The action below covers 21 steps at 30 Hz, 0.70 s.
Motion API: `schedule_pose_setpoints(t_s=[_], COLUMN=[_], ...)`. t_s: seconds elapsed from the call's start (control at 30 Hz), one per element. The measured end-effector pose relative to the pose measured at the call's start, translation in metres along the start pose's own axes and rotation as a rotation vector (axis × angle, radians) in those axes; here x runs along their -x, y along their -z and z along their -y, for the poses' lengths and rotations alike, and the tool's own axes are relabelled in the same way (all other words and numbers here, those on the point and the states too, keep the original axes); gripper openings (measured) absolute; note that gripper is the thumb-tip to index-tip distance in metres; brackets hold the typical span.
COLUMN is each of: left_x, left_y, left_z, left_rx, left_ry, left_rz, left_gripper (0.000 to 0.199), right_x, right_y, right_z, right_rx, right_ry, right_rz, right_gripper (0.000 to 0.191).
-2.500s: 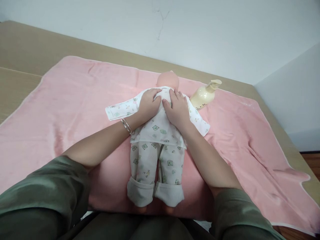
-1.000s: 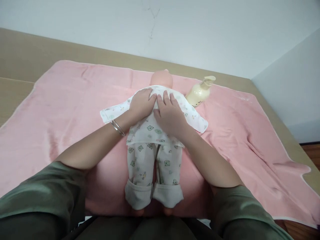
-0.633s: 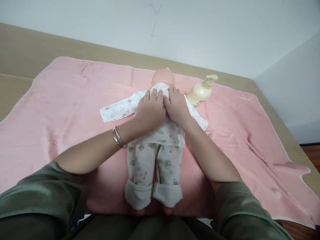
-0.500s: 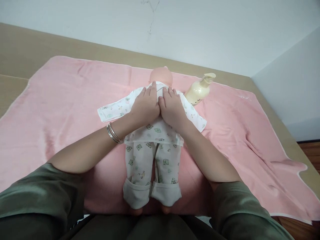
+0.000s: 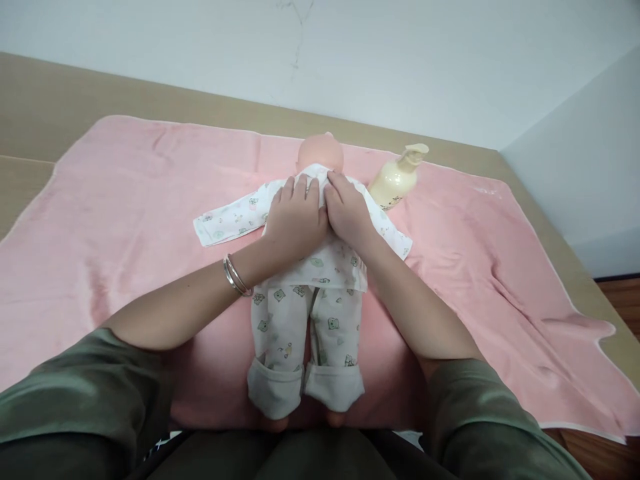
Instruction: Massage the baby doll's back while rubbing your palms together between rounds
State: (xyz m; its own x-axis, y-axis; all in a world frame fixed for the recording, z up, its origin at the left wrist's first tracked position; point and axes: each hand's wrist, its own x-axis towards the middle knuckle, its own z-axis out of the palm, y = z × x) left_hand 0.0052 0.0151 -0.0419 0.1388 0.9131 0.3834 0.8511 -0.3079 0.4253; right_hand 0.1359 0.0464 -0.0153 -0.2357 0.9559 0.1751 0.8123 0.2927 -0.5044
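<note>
A baby doll (image 5: 320, 152) lies on a pink blanket (image 5: 150, 180), its head toward the wall and its feet toward me. It wears a white printed top (image 5: 320, 265) and white printed trousers (image 5: 283, 327) with turned-up cuffs. My left hand (image 5: 296, 217) lies flat on the upper part of the top, its fingers spread. Beside it, my right hand (image 5: 349, 212) rests on the same top with its fingers stretched out. The two hands touch at the thumbs. Neither hand holds anything.
A cream pump bottle (image 5: 395, 180) lies tilted on the blanket, right of the doll. Behind the blanket, the tan table edge (image 5: 200, 100) runs along a white wall (image 5: 400, 60). Blanket folds show at the right.
My left hand has shifted slightly right and its fingers are more spread. My right hand has moved a little, its fingers closer together. The doll lies in nearly the same place.
</note>
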Motion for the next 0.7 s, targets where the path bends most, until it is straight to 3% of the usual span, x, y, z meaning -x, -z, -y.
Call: schedule_pose_setpoints(t_s=[0.13, 0.3, 0.4, 0.5, 0.7], left_x=[-0.006, -0.041, -0.048, -0.043, -0.015], left_y=[0.000, 0.003, 0.005, 0.006, 0.001], left_z=[0.005, 0.039, 0.049, 0.043, 0.009], left_rx=[0.007, 0.103, 0.102, 0.049, -0.080], left_ry=[-0.004, 0.158, 0.149, 0.120, -0.068], left_rz=[0.003, 0.099, 0.134, 0.127, -0.022], left_gripper=[0.052, 0.047, 0.044, 0.045, 0.053], right_x=[-0.001, 0.033, 0.050, 0.043, -0.005], right_y=[0.000, -0.007, -0.012, -0.012, 0.001], right_z=[-0.004, 0.023, 0.037, 0.031, -0.008], right_rx=[0.087, 0.282, 0.335, 0.276, 0.091], right_ry=[0.017, 0.113, 0.198, 0.214, 0.040], right_rz=[0.012, 0.062, 0.098, 0.109, 0.079], right_gripper=[0.058, 0.061, 0.065, 0.064, 0.062])
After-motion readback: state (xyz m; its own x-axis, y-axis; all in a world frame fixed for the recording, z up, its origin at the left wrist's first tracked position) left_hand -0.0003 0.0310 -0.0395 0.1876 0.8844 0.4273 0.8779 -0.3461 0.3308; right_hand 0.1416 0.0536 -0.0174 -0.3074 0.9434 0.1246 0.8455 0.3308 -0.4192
